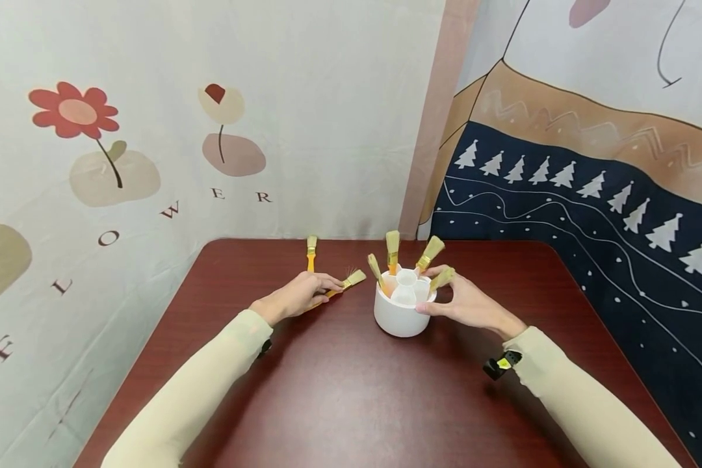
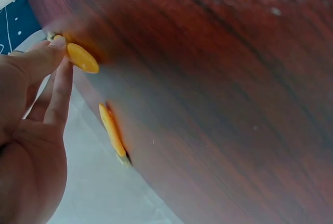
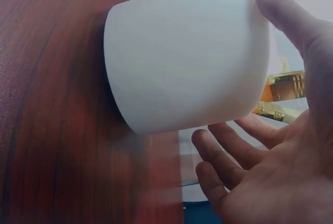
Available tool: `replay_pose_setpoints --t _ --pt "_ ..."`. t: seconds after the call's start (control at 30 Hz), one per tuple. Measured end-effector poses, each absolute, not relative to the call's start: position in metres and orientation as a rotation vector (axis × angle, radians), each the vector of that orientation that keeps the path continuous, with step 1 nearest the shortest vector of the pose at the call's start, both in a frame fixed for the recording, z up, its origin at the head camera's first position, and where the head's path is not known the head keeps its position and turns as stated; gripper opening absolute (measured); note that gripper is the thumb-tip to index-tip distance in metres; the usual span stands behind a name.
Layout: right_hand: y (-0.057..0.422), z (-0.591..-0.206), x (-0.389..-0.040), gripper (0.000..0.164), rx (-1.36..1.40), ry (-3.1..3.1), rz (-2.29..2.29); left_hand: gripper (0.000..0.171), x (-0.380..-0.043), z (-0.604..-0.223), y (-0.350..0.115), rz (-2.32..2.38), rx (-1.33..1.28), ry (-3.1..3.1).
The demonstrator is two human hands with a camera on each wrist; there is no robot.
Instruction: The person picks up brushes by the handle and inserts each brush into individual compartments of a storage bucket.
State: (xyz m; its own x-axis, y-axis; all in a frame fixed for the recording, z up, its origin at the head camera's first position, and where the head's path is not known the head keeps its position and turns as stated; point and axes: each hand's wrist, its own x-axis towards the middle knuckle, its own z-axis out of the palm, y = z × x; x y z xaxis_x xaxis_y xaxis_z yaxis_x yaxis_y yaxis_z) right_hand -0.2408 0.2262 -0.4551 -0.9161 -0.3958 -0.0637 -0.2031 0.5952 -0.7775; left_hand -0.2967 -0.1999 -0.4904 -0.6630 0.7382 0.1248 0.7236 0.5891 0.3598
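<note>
My left hand (image 1: pixel 297 296) pinches a paintbrush (image 1: pixel 354 279) between thumb and fingers, its pale bristles aimed at the holder. The end of its orange handle (image 2: pixel 83 58) pokes out past the thumb in the left wrist view. Right of it stands a white round brush holder (image 1: pixel 402 320) with compartments, upright on the table. Several paintbrushes (image 1: pixel 392 246) lean outward in it, bristles up. My right hand (image 1: pixel 474 304) grips the holder at its right side, thumb on the near rim (image 3: pixel 270 4) and fingers round the far side.
Another orange-handled paintbrush (image 1: pixel 311 252) lies at the table's back edge, beyond my left hand. The dark red wooden table (image 1: pixel 351 403) meets a pale printed cloth (image 1: pixel 339 130) behind it. A navy cloth with white trees (image 1: pixel 561 201) hangs at the right.
</note>
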Motion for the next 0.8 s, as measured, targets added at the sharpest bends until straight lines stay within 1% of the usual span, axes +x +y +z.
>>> replay_pose_setpoints --t 0.17,0.27,0.4,0.47,0.63,0.8 --pt "0.226 -0.456 -0.239 0.09 -0.476 2.595 -1.222 0.04 -0.296 -0.491 -0.2 0.652 1.276 2.744" --pt "0.226 -0.456 -0.239 0.09 -0.468 2.605 -1.213 0.035 -0.295 -0.491 -0.196 0.706 1.255 2.75" --pt "0.223 -0.456 -0.239 0.089 -0.457 2.613 -1.202 0.025 -0.29 -0.492 -0.189 0.788 1.113 2.796" --pt "0.222 -0.456 -0.239 0.089 -0.454 2.612 -1.199 0.023 -0.288 -0.494 -0.186 0.809 1.027 2.841" --pt "0.218 -0.455 -0.238 0.089 -0.45 2.619 -1.191 0.028 -0.282 -0.495 -0.174 0.827 0.842 2.942" --pt "0.217 -0.455 -0.234 0.087 -0.424 2.645 -1.207 0.034 -0.28 -0.495 -0.16 0.796 0.681 2.976"
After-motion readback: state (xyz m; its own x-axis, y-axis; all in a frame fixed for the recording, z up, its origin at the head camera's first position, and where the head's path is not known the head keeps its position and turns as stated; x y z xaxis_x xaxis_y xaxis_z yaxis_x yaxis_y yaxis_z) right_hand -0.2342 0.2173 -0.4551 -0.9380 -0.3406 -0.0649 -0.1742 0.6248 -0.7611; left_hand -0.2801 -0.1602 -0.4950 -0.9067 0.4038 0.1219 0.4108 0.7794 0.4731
